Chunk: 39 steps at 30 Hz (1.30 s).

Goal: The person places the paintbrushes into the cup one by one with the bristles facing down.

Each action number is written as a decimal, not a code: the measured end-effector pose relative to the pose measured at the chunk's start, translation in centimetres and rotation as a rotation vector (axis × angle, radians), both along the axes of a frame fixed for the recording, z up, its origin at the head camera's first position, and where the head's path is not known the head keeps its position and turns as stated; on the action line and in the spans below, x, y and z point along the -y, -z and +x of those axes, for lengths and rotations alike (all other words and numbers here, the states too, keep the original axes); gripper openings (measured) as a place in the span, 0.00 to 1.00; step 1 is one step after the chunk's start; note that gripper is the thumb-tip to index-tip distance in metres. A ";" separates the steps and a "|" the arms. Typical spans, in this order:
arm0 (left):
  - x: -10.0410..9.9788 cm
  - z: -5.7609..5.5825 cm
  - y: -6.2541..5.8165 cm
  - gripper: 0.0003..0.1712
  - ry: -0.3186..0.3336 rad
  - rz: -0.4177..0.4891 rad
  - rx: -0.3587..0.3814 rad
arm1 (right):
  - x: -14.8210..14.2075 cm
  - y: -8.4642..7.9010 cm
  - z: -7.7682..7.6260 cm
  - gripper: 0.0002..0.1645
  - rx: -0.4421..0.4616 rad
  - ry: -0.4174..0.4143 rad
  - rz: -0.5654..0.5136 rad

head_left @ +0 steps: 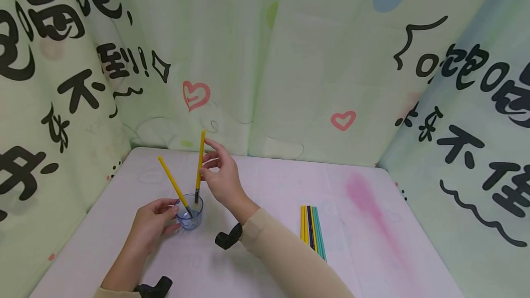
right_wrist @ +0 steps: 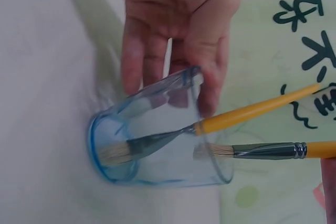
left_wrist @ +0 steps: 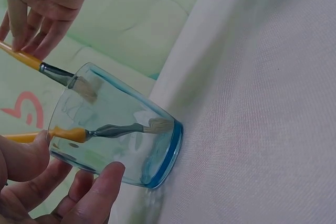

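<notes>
A clear glass cup (head_left: 191, 222) with a bluish base stands on the table, and my left hand (head_left: 150, 226) holds it from the left side, thumb near the rim. Inside leans a yellow-handled paintbrush (head_left: 170, 176), its pale bristles (right_wrist: 114, 154) down at the bottom. Above the cup, my right hand (head_left: 225, 182) pinches a second yellow-handled paintbrush (head_left: 200, 157) by its handle, nearly upright. The bristles of this second brush (left_wrist: 85, 89) are just inside the cup's mouth, higher than those of the first.
Several thin sticks (head_left: 305, 224) in yellow, dark blue and teal lie side by side right of centre, their near ends hidden by the right sleeve (head_left: 285, 252). A printed curtain (head_left: 298, 82) rises behind the white table (head_left: 273, 183).
</notes>
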<state>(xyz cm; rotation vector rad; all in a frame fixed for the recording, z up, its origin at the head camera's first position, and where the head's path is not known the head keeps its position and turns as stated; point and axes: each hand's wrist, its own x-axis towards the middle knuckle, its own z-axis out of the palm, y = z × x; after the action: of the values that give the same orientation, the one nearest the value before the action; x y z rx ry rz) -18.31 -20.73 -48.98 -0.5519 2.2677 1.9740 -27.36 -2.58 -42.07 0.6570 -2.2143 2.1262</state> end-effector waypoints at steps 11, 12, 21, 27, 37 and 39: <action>-0.1 0.0 -0.2 0.25 0.002 -0.001 0.005 | 0.7 1.9 -0.3 0.45 0.001 -0.006 0.172; 0.0 0.0 -0.2 0.25 0.002 0.000 0.005 | 0.7 2.0 -0.3 0.45 0.004 -0.006 0.180; 0.1 -0.1 -0.2 0.25 0.002 0.011 0.004 | 1.1 2.9 -0.1 0.44 -0.036 -0.011 0.264; 0.1 0.0 -0.2 0.25 0.006 0.008 0.001 | 0.7 3.2 0.0 0.44 -0.033 0.003 0.285; 0.0 -0.1 0.0 0.25 -0.001 0.021 -0.016 | -1.8 3.6 0.2 0.44 0.070 -0.014 0.158; 0.0 -0.1 0.1 0.25 0.003 0.024 -0.016 | -2.5 3.7 0.4 0.44 0.093 -0.014 0.125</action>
<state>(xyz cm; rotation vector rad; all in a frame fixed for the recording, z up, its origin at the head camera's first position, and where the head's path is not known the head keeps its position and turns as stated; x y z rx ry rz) -18.41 -20.69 -49.05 -0.5320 2.2498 2.0090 -26.98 -0.04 -45.72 0.5910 -2.4137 2.0791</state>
